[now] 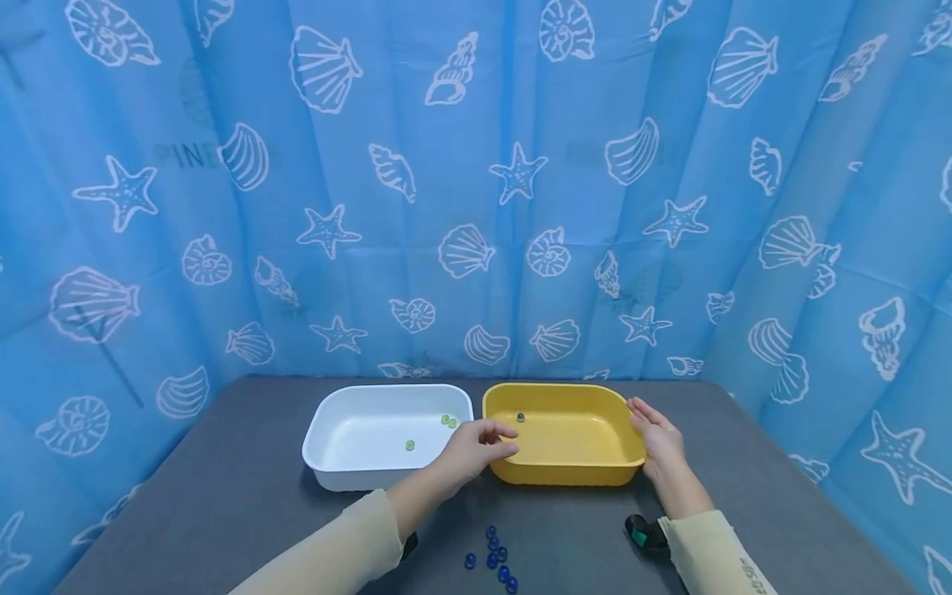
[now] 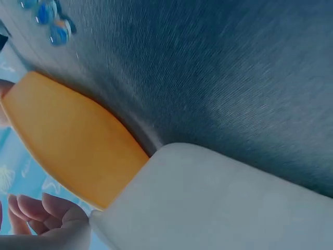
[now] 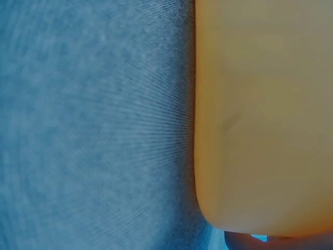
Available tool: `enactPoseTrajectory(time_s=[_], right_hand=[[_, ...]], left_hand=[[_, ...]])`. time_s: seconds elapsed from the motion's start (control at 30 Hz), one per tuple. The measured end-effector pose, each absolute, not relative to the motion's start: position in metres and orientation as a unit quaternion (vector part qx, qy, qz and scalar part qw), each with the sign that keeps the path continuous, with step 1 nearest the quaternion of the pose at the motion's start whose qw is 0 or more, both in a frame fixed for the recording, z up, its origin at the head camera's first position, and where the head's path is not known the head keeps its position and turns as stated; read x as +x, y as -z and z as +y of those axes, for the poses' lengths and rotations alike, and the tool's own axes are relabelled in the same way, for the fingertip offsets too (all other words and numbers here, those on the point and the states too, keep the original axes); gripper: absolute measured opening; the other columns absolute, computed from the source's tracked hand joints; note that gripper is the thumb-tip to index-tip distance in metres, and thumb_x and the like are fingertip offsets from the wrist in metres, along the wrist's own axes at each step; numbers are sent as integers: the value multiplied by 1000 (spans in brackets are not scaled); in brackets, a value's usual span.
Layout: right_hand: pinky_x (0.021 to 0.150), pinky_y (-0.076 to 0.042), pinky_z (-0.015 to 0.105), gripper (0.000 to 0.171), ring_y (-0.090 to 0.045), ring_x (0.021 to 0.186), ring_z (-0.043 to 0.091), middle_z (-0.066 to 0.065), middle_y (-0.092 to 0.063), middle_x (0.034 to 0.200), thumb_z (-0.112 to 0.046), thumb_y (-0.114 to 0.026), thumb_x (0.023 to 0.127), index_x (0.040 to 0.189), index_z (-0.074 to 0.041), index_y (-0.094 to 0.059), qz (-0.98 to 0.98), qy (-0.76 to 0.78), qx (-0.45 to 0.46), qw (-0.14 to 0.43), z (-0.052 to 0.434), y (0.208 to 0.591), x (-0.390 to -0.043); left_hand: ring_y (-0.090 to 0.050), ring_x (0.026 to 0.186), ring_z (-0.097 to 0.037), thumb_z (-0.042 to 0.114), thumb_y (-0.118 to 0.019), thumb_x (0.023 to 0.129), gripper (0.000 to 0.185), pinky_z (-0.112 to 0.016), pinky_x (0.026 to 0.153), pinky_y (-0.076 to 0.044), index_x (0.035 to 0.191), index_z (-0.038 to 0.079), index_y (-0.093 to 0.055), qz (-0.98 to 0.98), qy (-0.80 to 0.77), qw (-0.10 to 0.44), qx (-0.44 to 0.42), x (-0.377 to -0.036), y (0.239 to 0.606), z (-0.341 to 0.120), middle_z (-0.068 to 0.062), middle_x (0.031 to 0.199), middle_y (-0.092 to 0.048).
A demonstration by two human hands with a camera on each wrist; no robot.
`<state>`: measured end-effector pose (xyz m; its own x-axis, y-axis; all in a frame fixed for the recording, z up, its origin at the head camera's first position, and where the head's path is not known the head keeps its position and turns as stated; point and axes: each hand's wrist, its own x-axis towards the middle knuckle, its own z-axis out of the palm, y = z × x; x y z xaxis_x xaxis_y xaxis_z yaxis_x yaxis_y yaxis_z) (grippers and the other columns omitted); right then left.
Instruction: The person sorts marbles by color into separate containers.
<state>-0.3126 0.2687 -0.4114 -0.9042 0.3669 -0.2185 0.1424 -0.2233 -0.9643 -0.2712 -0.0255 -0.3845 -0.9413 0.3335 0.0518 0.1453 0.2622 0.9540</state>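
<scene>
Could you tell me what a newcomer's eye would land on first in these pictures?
Two shallow plastic trays sit side by side on the grey table: a white rectangular tray holding three small green glass beads, and a bright yellow rectangular tray with one blue bead. The left hand hovers at the yellow tray's near-left rim, the right hand rests against its right side, and a cluster of blue glass beads lies nearer the person.

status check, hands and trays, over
Left hand over yellow tray near rim, fingers loosely curled. Right hand flat against its right wall. One blue bead in it. Nothing in the way.
</scene>
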Motion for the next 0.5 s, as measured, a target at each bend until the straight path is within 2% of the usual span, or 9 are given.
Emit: enactPoseTrajectory(time_s=[0.2,0.5], right_hand=[[112,-29,34,49,-33,140,22,9,-34,153,-6,-45,103,151,-8,-33,-615,-756,-213,73,270,412,-313],[112,-28,34,48,-33,140,21,9,-34,153,-6,-44,103,150,-8,-34,-617,-754,-214,74,269,412,-314]], left_hand=[[-52,79,-14,14,-70,90,25,-26,72,-47,109,-2,-68,786,-588,106,162,-255,387,-37,-1,83,-58],[-50,75,-14,12,-70,90,25,-27,66,-41,110,-2,-68,790,-562,164,180,-240,401,-61,0,79,-56]])
